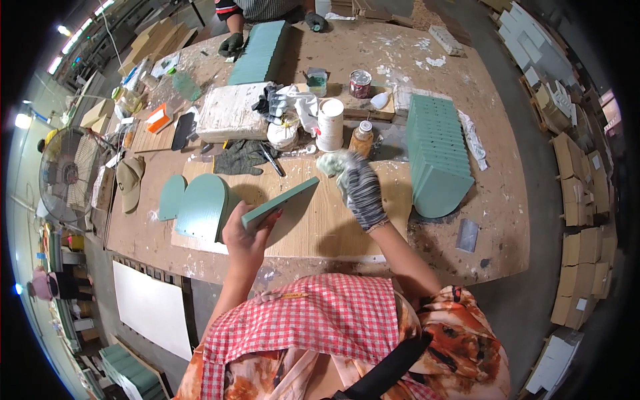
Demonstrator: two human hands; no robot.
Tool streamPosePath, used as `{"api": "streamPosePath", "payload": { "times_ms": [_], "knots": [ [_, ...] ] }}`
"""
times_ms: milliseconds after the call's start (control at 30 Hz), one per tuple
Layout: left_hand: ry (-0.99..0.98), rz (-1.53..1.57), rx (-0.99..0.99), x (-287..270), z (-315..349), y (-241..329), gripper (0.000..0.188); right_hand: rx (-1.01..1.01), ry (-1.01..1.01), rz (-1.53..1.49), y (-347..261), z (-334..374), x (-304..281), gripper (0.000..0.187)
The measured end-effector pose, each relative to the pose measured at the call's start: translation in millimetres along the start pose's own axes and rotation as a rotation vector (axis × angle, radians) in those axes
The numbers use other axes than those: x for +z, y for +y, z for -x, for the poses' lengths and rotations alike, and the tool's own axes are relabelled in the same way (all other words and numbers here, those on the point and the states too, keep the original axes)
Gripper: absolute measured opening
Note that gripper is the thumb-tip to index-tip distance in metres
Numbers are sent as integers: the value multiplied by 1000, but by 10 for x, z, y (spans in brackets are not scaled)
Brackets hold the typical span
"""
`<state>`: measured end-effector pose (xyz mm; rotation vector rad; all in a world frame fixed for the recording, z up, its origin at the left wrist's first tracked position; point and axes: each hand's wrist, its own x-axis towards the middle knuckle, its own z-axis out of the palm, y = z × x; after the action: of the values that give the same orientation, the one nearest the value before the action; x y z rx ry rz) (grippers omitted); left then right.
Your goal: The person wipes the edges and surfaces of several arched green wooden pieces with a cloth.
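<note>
My bare left hand [245,230] grips a green painted board [283,201] near its lower end, its narrow edge turned up toward me. On my right hand [365,195] is a grey striped knit glove, its fingers closed on a pale, crumpled cloth [335,162] held a little apart from the board. Both hands are over a light wooden sheet [347,233] on the workbench. Left of my left hand lie rounded green panels [202,205] and a smaller one [173,195]. To the right of my gloved hand, a long row of similar green panels [440,157] leans together.
A white tub [330,125], an amber bottle [361,139], a paint can [360,84] and a dark glove [240,158] sit beyond my hands. Across the bench, a person's gloved hand [231,45] is beside another green stack [261,50]. A fan [68,175] stands at left.
</note>
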<state>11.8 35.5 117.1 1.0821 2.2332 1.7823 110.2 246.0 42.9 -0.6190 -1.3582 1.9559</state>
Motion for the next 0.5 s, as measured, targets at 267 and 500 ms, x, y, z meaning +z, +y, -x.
{"api": "streamPosePath", "payload": {
  "times_ms": [267,500],
  "knots": [
    [12,-220,44,271,476,-637,20,-615,-331,630,-68,426,752,33],
    [-191,-272,43,159,611,-839,38,-664,-379,871,432,522,1092,21]
  ]
}}
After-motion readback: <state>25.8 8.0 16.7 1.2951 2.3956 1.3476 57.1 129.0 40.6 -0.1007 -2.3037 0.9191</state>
